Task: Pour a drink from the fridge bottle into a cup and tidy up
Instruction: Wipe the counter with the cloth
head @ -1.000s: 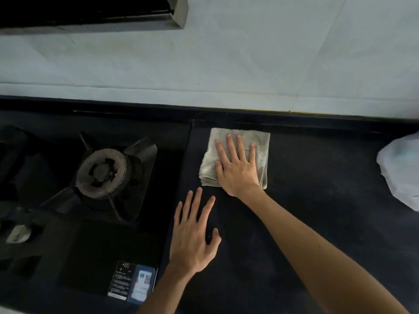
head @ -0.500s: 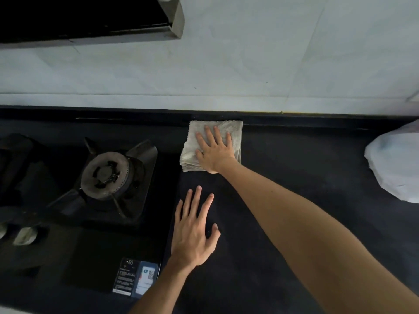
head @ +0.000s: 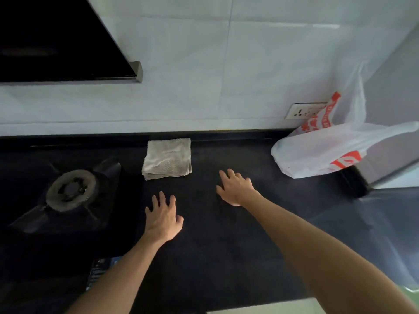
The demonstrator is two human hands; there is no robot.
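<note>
A folded grey cloth lies flat on the dark countertop, close to the back wall. My right hand hovers to the right of the cloth and a little nearer to me, empty, fingers spread, not touching it. My left hand rests flat on the counter below the cloth, fingers apart, holding nothing. No bottle or cup is in view.
A gas hob with a round burner fills the left side. A black range hood hangs above it. A white and red plastic bag lies at the right by a wall socket. A grey surface adjoins the counter at right.
My right hand has let go of the cloth and pulled back to the right. The cloth stays by the wall. The view has lifted and swung right, showing the bag and socket.
</note>
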